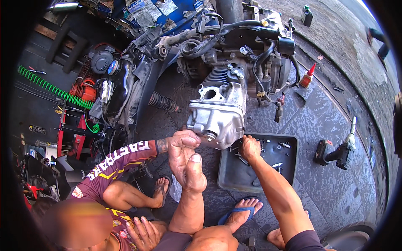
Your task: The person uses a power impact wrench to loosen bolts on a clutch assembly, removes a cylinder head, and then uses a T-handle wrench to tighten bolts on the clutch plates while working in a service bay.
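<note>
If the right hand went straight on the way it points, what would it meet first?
Probably the silver engine cover, just ahead of the right hand; depth is unclear, so perhaps the far wall of the tray.

And here the wearer's right hand curls over, hiding whether it grips anything; the smallest bits in the black tray are too tiny to name, the co-worker's head is blurred, and near right, a round thing runs off the edge.
</note>
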Motion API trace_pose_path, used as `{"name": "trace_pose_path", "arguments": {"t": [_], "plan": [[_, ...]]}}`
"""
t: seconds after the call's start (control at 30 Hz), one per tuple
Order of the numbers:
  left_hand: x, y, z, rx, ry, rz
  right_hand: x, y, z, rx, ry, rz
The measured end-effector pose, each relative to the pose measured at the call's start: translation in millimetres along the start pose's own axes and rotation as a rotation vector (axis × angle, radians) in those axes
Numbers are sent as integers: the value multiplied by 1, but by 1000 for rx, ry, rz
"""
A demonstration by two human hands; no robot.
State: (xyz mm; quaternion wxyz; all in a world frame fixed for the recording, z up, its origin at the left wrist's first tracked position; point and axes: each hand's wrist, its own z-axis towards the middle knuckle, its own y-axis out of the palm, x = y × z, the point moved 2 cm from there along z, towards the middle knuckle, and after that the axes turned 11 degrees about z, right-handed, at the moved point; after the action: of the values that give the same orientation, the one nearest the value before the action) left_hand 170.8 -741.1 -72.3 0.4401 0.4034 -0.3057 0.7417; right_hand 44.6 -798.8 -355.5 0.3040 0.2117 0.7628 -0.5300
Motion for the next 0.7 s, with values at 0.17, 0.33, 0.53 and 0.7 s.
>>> {"name": "trace_pose_path", "arguments": {"t": [0.17, 0.33, 0.53, 0.7], "plan": [[7, -9, 7, -107, -95, -127, -6, -6, 5, -71, 259, 99], [14, -6, 12, -108, -144, -152, -4, -7, 5, 10, 225, 121], [14, -9, 8, -122, -146, -86, -30, -38, -48, 276, -154, 523], [16, -9, 7, -123, -134, -96, -135, -111, -126, 277, -559, 856]]}}
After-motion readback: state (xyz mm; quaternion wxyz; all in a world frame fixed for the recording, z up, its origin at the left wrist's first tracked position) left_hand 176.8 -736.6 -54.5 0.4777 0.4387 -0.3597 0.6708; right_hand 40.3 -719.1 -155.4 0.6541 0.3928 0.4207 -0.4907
